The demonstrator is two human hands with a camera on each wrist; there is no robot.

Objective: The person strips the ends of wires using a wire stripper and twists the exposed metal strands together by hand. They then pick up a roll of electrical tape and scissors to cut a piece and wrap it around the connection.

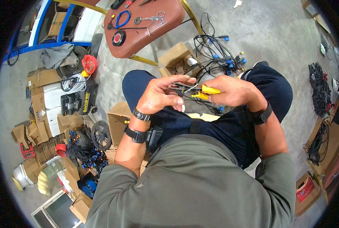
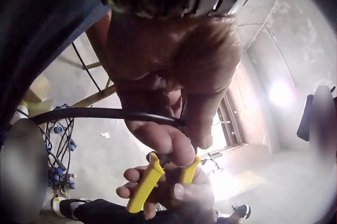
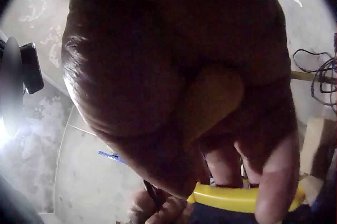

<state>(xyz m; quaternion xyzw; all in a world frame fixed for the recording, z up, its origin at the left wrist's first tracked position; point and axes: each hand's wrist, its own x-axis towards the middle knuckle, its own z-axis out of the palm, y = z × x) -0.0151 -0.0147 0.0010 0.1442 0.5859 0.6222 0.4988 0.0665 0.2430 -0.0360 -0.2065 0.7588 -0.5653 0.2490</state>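
Observation:
In the head view, my right hand (image 1: 234, 91) holds yellow-handled pliers (image 1: 210, 90), their handles spread apart. The head of the pliers points toward my left hand (image 1: 154, 95), and its tip is hidden among the fingers. A black cable (image 2: 105, 113) runs into the left hand in the left wrist view, pinched between thumb and fingers. Close up in the right wrist view, fingers curl over one yellow handle (image 3: 226, 199). Both hands meet above the lap, between the knees.
Beyond the knees stands an open cardboard box (image 1: 175, 57), beside a tangle of black cables (image 1: 215, 49) with blue connectors on the floor. A brown chair seat (image 1: 146, 28) carries scissors (image 1: 154, 18), a blue cable loop (image 1: 123, 19) and a tape roll (image 1: 119, 38). Boxes and wire bundles (image 1: 80, 146) lie left.

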